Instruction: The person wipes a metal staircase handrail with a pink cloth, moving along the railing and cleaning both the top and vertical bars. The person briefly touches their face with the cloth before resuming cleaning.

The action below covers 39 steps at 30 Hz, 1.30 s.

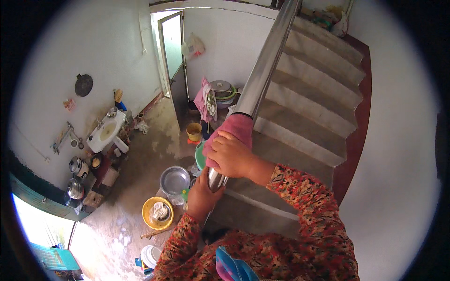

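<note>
A shiny metal handrail [262, 66] slants up from the centre toward the top right. Draped around its lower stretch is a pink cloth [237, 128], with my right hand [230, 154] closed over it and pressing it to the rail. Just below, my left hand [204, 196] grips the bare metal, its thumb on the right side and its fingers on the left. Part of the cloth is hidden under my right hand.
Concrete stairs [302, 116] rise on the right beside the rail. Down to the left, a metal basin [175, 181], a yellow basin [147, 210] and a green basin [200, 156] stand below. A white sink [95, 140] is at the left wall, near a half-open door [172, 52].
</note>
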{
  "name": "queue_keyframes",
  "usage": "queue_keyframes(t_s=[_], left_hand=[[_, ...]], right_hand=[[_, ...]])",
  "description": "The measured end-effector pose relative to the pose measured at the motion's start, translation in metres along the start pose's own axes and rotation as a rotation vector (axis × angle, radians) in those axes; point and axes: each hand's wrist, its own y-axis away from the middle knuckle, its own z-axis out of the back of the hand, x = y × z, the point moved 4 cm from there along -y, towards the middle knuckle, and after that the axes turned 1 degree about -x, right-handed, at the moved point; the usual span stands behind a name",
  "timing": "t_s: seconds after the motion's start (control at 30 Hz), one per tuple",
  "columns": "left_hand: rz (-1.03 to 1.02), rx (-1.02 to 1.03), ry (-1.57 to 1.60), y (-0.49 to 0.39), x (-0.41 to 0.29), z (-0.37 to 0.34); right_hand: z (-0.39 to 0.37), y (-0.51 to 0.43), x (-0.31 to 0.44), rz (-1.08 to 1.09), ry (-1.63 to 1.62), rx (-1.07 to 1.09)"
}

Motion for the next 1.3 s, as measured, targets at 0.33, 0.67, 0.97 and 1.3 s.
queue_keyframes(t_s=[0.33,0.67,0.97,1.3], left_hand=[[-0.007,0.01,-0.02,-0.004,-0.005,0.005],[0.088,0.031,-0.022,-0.002,-0.006,0.002],[-0.054,-0.031,-0.098,0.001,-0.013,0.002],[-0.245,-0.086,-0.061,0.009,0.002,0.003]], right_hand=[[0.081,-0.057,-0.192,-0.179,0.337,0.005],[0.096,-0.064,-0.275,-0.469,0.59,-0.339],[0.018,0.017,-0.152,-0.774,-0.444,-0.826],[-0.096,0.093,0.052,-0.874,-1.291,-0.833]])
